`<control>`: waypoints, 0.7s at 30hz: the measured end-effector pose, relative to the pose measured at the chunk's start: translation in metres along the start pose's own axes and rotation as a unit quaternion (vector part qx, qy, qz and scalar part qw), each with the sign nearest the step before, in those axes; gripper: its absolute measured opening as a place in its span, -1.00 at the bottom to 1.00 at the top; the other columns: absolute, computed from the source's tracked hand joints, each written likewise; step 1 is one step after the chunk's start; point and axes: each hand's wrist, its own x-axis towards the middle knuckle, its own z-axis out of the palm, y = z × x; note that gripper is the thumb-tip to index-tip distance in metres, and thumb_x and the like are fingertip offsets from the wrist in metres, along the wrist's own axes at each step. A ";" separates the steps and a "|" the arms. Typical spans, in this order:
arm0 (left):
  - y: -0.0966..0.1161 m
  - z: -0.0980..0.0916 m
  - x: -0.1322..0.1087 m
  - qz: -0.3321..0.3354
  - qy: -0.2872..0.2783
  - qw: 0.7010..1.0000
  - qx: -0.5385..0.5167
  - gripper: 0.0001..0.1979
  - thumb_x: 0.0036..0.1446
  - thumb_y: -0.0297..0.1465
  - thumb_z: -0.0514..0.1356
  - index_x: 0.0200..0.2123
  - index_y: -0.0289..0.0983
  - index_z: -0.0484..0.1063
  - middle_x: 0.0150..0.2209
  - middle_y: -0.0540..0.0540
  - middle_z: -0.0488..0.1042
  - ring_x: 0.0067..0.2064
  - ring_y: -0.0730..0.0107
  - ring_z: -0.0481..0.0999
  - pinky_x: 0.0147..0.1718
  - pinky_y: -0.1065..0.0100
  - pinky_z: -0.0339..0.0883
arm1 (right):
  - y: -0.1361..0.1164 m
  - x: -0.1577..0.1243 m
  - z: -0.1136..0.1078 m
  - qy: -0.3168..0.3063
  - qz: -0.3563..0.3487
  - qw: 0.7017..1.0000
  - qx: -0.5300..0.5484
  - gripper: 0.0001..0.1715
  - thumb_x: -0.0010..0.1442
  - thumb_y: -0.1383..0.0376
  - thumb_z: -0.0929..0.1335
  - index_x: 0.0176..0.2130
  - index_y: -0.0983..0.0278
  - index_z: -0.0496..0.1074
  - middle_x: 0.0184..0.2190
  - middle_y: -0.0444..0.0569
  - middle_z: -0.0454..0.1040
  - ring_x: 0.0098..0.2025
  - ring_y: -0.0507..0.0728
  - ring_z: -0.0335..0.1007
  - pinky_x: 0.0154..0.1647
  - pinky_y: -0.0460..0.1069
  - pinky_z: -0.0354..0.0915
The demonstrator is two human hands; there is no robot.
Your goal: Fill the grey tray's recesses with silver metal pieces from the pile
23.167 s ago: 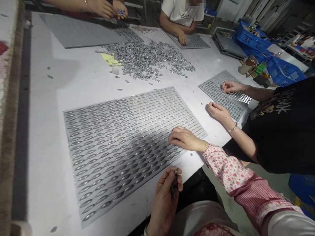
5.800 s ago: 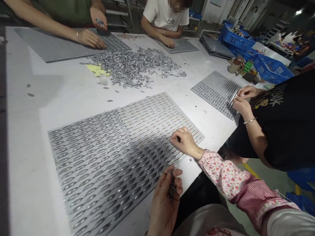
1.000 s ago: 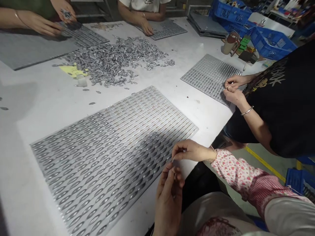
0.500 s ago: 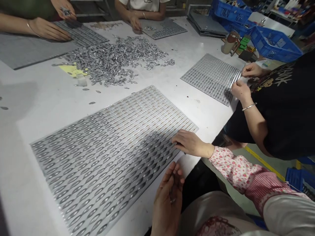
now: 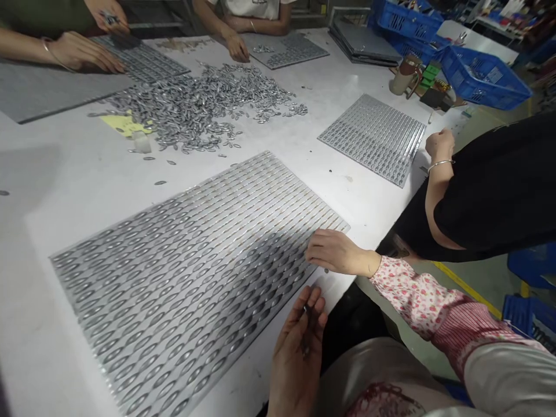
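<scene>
A large mould tray [image 5: 243,214] with rows of pointed oval slots lies before me. Small silver leaf-shaped pieces [image 5: 182,284] sit in the slots over its left and near parts; toward the far right the slots are bare. My right hand [image 5: 333,252], in a floral sleeve, rests at the tray's right end with fingers curled together and pointing down. What its fingertips hold, if anything, is hidden. Palm up by the near edge, my left hand [image 5: 296,353] is cupped around a few small dark silver pieces, partly hidden by its fingers.
A heap of loose leaf-shaped pieces [image 5: 204,104] lies beyond the tray beside yellow paper [image 5: 125,124]. A co-worker's smaller tray [image 5: 373,139] stands to the right. Two other people work across the table. Stacked dark boards [image 5: 365,43], a mug [image 5: 405,75] and blue crates [image 5: 484,78] line the back right.
My right hand has shifted slightly right, its fingers more curled. My left hand barely moved. The co-worker on the right has drawn back from the smaller tray, and a hand across the table moved left.
</scene>
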 end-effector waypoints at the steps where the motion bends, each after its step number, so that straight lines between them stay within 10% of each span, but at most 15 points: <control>1: 0.001 0.000 0.000 -0.016 -0.003 1.000 -0.014 -0.73 0.05 -0.51 0.22 -0.16 -0.24 0.57 -0.06 -0.23 0.57 -0.05 0.22 0.55 -0.16 0.33 0.47 | -0.001 0.001 0.002 -0.003 -0.010 1.000 -0.003 -0.67 0.39 0.23 0.16 -0.27 0.27 0.42 -0.33 0.00 0.43 -0.26 0.10 0.24 -0.20 -0.01 0.22; 10: 0.000 -0.001 -0.002 -0.054 -0.025 0.996 -0.068 -0.74 -0.04 -0.44 0.37 -0.21 -0.31 0.56 -0.43 -0.04 0.48 -0.49 0.56 0.39 -0.53 0.55 0.34 | 0.006 -0.001 0.017 0.018 0.017 0.995 0.099 -0.69 0.34 0.16 0.24 -0.31 0.31 0.39 -0.36 -0.01 0.46 -0.26 0.06 0.30 -0.13 -0.03 0.26; 21: -0.007 -0.001 0.001 -0.051 -0.057 0.994 -0.079 -0.71 -0.05 -0.40 0.39 -0.18 -0.29 0.55 -0.42 -0.02 0.44 -0.49 0.58 0.31 -0.52 0.54 0.27 | 0.007 0.000 0.010 0.009 0.023 0.989 0.148 -0.77 0.35 0.24 0.24 -0.23 0.32 0.42 -0.29 0.02 0.47 -0.20 0.08 0.31 -0.08 -0.01 0.27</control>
